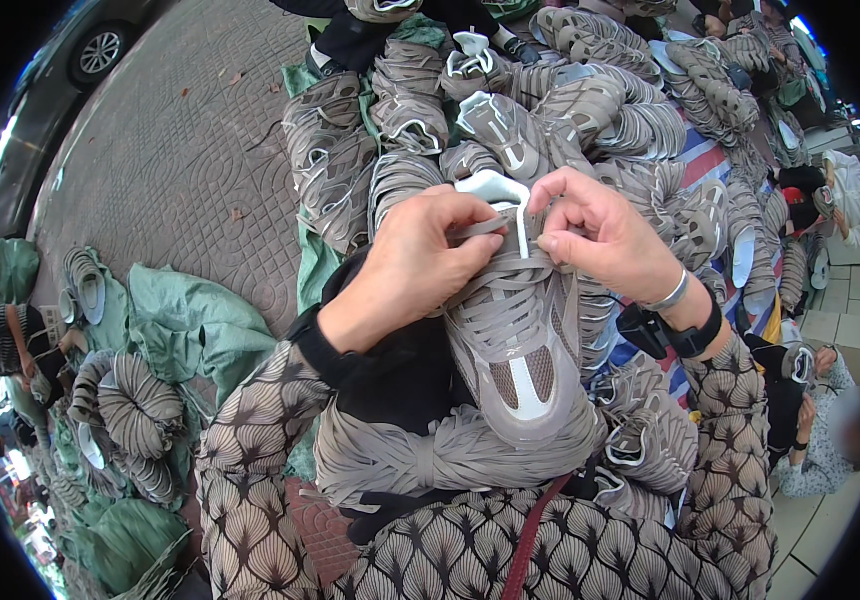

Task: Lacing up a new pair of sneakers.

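At far left, one wheel (100, 53) of a parked car is in view on the paving (190, 130). Below it are three green sacks: one upright (10, 266), one spread flat (195, 325) and one lower down (115, 545); contents cannot be seen. A grey coil (140, 405) of nested shoes lies beside the spread sack.

One black band (320, 350) is on the left wrist. The left hand (435, 245) is partly closed, thumb and index finger pinching one flat grey lace (482, 228) above the shoe opening. Below, one lace bundle (430, 455), gathered at its middle, lies across the lap. One shoe (520, 350) is at centre, toe toward the wearer and over the bundle; its laces cross the front. Its white tongue (495, 188) stands up between the hands.

The right hand (600, 230) is at the right side of the opening, fingers curled, thumb tip close to the fingertips; whether these pinch a lace cannot be told. The right wrist carries one silver bracelet (670, 292) and one black strap (698, 335).

Beyond and to the right, overlapping piles (640, 125) of similar shoes cannot be counted; a striped sheet (702, 162) shows between them. At far right sits one co-worker (820, 470), a hand at one shoe
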A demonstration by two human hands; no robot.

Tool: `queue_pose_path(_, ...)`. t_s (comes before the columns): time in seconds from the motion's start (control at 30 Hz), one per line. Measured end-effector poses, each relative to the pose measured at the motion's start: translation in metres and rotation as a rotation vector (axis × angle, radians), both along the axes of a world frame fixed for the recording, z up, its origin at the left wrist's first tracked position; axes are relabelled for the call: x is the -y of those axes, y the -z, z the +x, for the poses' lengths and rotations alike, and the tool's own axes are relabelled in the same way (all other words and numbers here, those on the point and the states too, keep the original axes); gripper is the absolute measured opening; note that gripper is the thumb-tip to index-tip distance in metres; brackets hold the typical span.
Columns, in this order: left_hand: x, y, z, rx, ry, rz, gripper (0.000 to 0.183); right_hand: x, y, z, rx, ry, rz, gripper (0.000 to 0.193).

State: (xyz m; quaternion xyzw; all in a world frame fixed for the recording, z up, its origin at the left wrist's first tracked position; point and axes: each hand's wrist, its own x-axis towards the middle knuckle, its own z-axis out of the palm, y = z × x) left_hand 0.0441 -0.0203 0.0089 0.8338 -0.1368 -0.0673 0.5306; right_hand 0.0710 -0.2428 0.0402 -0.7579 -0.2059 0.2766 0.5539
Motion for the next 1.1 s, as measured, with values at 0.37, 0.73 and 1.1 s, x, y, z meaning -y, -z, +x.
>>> queue_pose_path(0.37,0.019,0.02,0.014,-0.306,0.084,-0.168,0.018,-0.007,0.002,0.005,0.364,-0.024,-0.275,0.02)
queue_pose_path(0.73,0.015,0.023,0.015,-0.363,0.141,-0.213,0.019,0.005,0.008,0.012,-0.205,-0.033,-0.064,0.022)
queue_pose_path(1.1,-0.015,0.01,0.01,-0.113,0.227,-0.143,0.016,0.009,0.011,0.007,-0.72,0.11,0.422,0.03)
